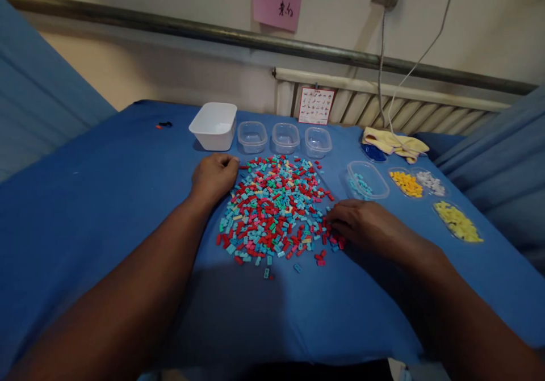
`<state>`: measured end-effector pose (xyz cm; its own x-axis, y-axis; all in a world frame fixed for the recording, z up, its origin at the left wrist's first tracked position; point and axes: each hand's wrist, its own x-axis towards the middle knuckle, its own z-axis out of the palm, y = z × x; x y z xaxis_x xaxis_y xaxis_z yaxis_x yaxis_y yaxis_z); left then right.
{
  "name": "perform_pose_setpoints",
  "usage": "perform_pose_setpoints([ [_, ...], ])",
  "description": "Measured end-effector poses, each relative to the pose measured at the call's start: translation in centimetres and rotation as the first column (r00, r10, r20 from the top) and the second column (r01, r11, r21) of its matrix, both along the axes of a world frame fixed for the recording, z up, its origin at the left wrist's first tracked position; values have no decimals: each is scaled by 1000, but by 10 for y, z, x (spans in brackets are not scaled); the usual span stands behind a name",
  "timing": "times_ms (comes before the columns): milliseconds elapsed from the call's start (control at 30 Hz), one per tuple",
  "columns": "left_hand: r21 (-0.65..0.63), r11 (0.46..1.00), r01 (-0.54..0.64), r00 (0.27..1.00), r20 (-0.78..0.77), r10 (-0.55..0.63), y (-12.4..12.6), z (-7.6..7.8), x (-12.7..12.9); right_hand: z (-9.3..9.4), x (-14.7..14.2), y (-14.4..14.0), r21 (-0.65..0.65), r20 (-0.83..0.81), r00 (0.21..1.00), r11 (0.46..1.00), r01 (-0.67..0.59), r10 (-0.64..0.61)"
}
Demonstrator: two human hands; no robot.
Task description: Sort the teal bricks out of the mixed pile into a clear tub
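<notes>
A spread-out heap of small building bricks [272,210], mostly red, light blue and teal with some green, pink and cream, lies on the blue cloth in front of me. My left hand [215,176] rests at the heap's upper left edge with its fingers curled in; whatever they may hold is hidden. At the heap's right edge, my right hand [361,222] reaches down with bent fingers drawn together among red and blue bricks. Its fingertips are partly hidden, so anything between them cannot be made out.
Behind the heap stand a white tub [215,125] and three see-through boxes [286,138]. Rightward, a box [368,180] holds light blue bricks, near trays of orange bricks [406,184], white bricks [430,183] and yellow bricks [457,222]. A yellow cloth [394,141] lies behind, beside a hanging cable [382,68].
</notes>
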<state>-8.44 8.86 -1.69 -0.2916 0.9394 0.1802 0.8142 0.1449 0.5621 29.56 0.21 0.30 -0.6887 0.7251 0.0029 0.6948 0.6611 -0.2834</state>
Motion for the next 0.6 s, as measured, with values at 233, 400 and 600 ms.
perform_pose_setpoints([
  [233,18,1000,11,1000,15,-11,0,-2,-2,3,10,1,-30,-210,977,999,30,-35],
  [400,19,1000,18,1000,23,-18,1,-4,-3,9,28,7,187,-404,888,930,317,-221],
  [600,13,1000,15,1000,21,-15,-1,-1,-1,3,54,26,444,-446,810,692,569,-381],
])
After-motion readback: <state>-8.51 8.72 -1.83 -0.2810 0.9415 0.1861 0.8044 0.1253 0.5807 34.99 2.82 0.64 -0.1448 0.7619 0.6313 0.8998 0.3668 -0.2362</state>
